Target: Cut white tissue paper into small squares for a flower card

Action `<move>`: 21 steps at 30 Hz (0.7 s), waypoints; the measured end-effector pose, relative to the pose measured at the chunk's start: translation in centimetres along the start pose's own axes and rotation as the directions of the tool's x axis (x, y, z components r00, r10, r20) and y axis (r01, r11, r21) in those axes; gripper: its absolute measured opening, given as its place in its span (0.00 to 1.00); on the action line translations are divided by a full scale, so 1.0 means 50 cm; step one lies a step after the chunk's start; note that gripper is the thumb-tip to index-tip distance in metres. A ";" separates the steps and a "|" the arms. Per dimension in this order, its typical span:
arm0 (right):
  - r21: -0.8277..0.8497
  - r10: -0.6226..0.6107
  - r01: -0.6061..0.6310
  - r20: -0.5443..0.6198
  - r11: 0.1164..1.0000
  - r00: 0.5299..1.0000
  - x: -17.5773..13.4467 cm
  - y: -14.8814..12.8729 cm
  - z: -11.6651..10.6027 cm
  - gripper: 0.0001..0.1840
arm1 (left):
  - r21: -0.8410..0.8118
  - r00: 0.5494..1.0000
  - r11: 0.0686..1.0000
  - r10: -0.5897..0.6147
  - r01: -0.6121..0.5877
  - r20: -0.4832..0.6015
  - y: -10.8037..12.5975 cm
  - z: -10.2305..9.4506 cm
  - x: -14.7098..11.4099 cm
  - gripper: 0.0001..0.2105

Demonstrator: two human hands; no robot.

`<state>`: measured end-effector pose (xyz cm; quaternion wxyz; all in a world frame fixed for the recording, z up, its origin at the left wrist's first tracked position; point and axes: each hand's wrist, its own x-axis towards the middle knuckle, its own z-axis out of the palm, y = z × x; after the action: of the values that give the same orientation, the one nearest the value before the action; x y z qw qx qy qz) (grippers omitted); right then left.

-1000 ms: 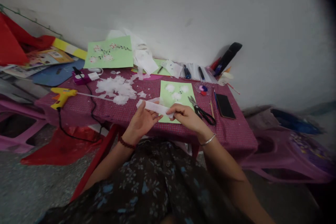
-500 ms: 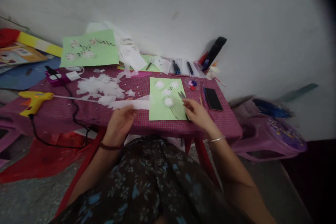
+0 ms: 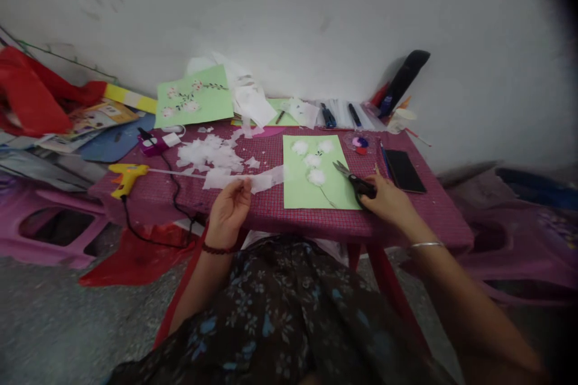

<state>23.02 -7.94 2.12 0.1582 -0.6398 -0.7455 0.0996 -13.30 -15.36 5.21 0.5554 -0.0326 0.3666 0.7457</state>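
Note:
My left hand [image 3: 232, 204] pinches a long strip of thin white paper [image 3: 266, 181] above the near edge of the table. The strip's right end reaches the left edge of a light green card [image 3: 298, 195]. On that card sit several fluffy white paper flowers [image 3: 316, 177] and a thin drawn stem. With its fingers around the handles, my right hand [image 3: 383, 195] holds black-handled scissors [image 3: 361, 186] over the card's right side. Their blades point up and to the left, slightly apart. A heap of torn white paper pieces [image 3: 210, 153] lies beyond my left hand.
A yellow glue gun [image 3: 129, 177] with its cord lies at the left, near a purple power strip [image 3: 153, 143]. A finished flower card [image 3: 194, 96] leans at the back. A phone [image 3: 405, 171] lies right of my right hand, with a pink stool [image 3: 54, 222] at far left.
The view has shifted left, so things appear farther right. My right hand has drawn the scissors up into clearer sight. My left hand still holds the paper strip.

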 end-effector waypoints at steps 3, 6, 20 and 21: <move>0.251 0.079 -0.058 -0.071 0.966 0.994 -0.017 0.018 -0.035 0.26 | -0.022 1.000 1.000 0.020 -0.020 0.003 0.011 0.000 -0.001 0.16; 0.667 0.061 -0.010 -0.053 0.745 0.997 -0.071 -0.007 -0.067 0.27 | -0.061 1.000 0.998 -0.013 0.012 -0.012 0.017 0.004 -0.006 0.16; 0.921 -0.637 -0.380 0.344 0.086 0.690 -0.169 -0.201 0.054 0.36 | -0.132 1.000 0.991 -0.001 0.002 0.010 0.044 0.029 -0.013 0.13; 0.923 -0.642 -0.373 0.341 0.091 0.687 -0.170 -0.203 0.052 0.36 | -0.139 1.000 0.990 0.014 -0.012 0.014 0.044 0.030 -0.014 0.13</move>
<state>13.82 -17.82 2.33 0.2524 -0.1824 -0.5334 0.7865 -14.37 -15.29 7.73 0.5496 -0.0634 0.3098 0.7733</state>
